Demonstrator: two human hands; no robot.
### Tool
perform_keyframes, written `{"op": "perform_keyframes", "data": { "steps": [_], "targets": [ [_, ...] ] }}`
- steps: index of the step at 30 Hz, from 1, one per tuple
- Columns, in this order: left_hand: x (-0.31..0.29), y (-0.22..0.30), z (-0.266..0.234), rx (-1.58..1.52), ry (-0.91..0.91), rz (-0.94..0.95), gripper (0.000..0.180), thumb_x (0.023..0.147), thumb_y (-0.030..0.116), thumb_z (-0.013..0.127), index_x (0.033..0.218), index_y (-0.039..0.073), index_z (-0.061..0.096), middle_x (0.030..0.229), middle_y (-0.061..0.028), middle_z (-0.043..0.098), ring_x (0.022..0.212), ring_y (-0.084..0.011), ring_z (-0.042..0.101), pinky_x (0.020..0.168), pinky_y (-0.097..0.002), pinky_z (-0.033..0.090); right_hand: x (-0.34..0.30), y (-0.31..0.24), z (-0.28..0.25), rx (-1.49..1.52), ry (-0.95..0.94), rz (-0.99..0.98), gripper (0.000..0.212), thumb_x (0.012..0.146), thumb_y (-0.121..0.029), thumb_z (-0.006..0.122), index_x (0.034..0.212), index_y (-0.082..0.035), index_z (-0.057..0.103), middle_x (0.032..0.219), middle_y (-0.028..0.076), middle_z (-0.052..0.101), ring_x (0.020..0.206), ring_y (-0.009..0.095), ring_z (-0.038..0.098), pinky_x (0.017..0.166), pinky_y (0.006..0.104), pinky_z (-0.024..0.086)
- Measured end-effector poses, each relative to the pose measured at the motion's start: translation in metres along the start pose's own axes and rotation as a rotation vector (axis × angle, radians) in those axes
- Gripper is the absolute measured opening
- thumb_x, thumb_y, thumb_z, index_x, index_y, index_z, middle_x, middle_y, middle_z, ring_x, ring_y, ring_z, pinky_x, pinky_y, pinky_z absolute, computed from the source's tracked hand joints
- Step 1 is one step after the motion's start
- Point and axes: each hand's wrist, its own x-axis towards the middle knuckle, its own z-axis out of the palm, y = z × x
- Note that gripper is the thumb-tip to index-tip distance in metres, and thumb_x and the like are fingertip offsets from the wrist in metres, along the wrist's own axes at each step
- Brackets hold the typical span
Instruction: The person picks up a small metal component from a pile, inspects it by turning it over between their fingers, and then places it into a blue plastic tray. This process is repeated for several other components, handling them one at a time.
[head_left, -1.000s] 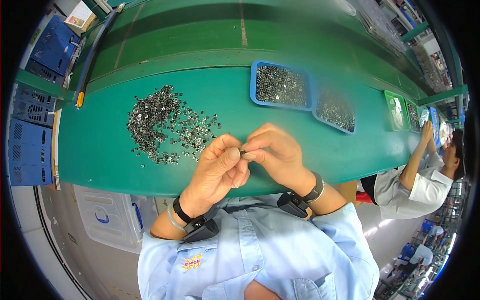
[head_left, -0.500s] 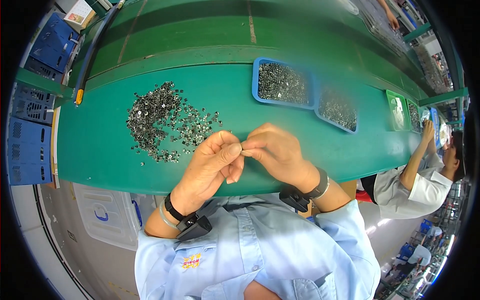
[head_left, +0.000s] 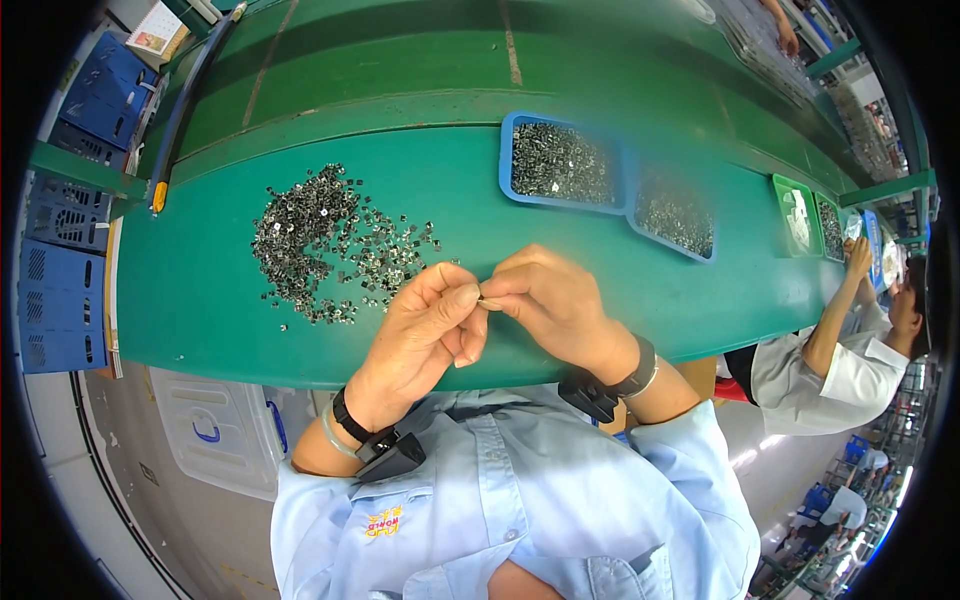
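My left hand [head_left: 430,318] and my right hand [head_left: 553,303] meet fingertip to fingertip over the near part of the green mat [head_left: 240,350]. Both are closed in a pinch. Whatever sits between the fingertips is tiny and mostly covered, so its kind does not show. Left of my hands lies a loose pile of small dark and silvery metal pieces [head_left: 300,230], thinning out toward my left fingers. Beyond my right hand stands a blue tray [head_left: 507,160] filled with similar small pieces, and a second blue tray [head_left: 672,248] adjoins it.
A green tray [head_left: 785,215] with white pieces stands at the far right, near a seated co-worker [head_left: 830,370]. Blue crates [head_left: 62,305] are stacked along the left. A lidded clear plastic box [head_left: 215,430] is below the table's left edge.
My hands stay together in almost the same place, with only a slight shift at the fingertips. The view has moved a little; pile and trays look unchanged.
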Motion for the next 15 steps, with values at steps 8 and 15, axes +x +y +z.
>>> {"op": "perform_keyframes", "data": {
  "steps": [8, 15],
  "targets": [
    [0.0019, -0.0042, 0.0007, 0.002, 0.005, 0.009, 0.016, 0.093, 0.021, 0.053, 0.099, 0.007, 0.05, 0.066, -0.0077, 0.054, 0.05, -0.015, 0.049, 0.044, -0.0259, 0.037, -0.0048, 0.003, 0.0019, 0.032, 0.035, 0.033, 0.015, 0.072, -0.003, 0.07, 0.085, -0.007, 0.062, 0.08, 0.005, 0.061, 0.071, 0.021, 0.059, 0.06, 0.0303, 0.047],
    [0.0046, 0.0022, 0.0092, 0.013, 0.006, 0.001, 0.017, 0.094, 0.023, 0.05, 0.096, 0.007, 0.05, 0.068, -0.0071, 0.055, 0.051, -0.014, 0.05, 0.044, -0.0252, 0.038, -0.0014, 0.007, -0.0026, 0.142, 0.03, 0.083, 0.013, 0.078, -0.006, 0.068, 0.089, -0.007, 0.062, 0.082, 0.005, 0.061, 0.074, 0.018, 0.06, 0.062, 0.0277, 0.049]
  ]
}}
